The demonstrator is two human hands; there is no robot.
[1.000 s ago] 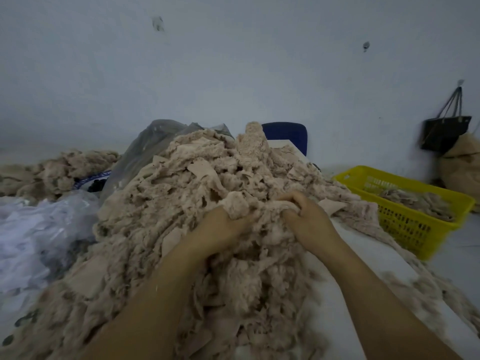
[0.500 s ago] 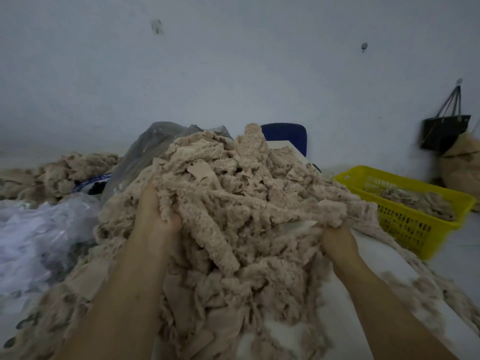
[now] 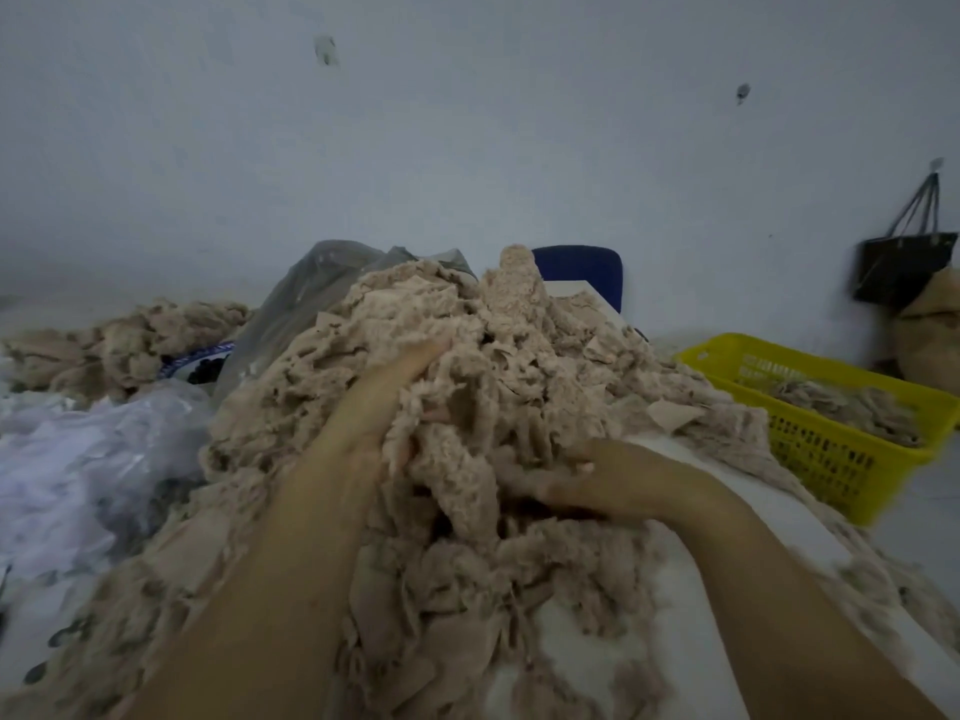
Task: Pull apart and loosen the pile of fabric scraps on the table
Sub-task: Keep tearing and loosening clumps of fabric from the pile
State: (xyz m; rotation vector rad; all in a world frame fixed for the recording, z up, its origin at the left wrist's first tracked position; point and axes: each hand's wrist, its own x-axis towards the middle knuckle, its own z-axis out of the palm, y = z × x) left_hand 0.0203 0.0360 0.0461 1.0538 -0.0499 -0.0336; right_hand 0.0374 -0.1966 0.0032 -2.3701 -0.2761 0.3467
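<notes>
While both hands' fingers sink spread into the scrap pile (image 3: 519, 356), a yellow basket (image 3: 831, 449) sits right.

No text, label, brand, number or sign can be read anywhere.

Two bare arms come in from the bottom. The left hand (image 3: 374, 407) and right hand (image 3: 618, 480) wear no gloves, rings or watch. No sleeves show, so both arms are bare up to the edge.
</notes>
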